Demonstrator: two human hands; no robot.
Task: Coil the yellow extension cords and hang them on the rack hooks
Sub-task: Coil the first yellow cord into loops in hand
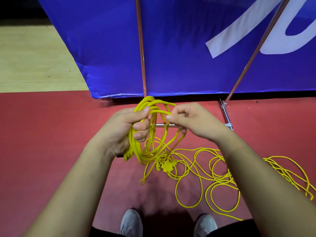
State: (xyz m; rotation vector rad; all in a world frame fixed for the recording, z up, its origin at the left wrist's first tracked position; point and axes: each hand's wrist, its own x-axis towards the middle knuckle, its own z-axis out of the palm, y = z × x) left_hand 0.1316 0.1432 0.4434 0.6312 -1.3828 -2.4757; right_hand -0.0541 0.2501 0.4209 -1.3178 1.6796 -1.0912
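Floor [51, 134]: red, with a big blue banner [111, 48] at the far side.
Left hand [123, 129]: its grip is curled tight round the yellow cord coil [137, 151].
Right hand [193, 120]: its grip pinches one loop of the coil, just right of the left hand.
Loose cord [224, 179]: lies in messy loops on the floor, near right.

At frame centre, a coil [138, 151] of thin yellow extension cord: hangs upright in several loops, gripped by the left hand [119, 127], top loop pinched by the right hand [196, 122]. Just below, yellow plugs [166, 166] in a small tangle. Sprawls from there toward lower right as loose cord [224, 181], overlapping rings flat on the red floor [51, 134].
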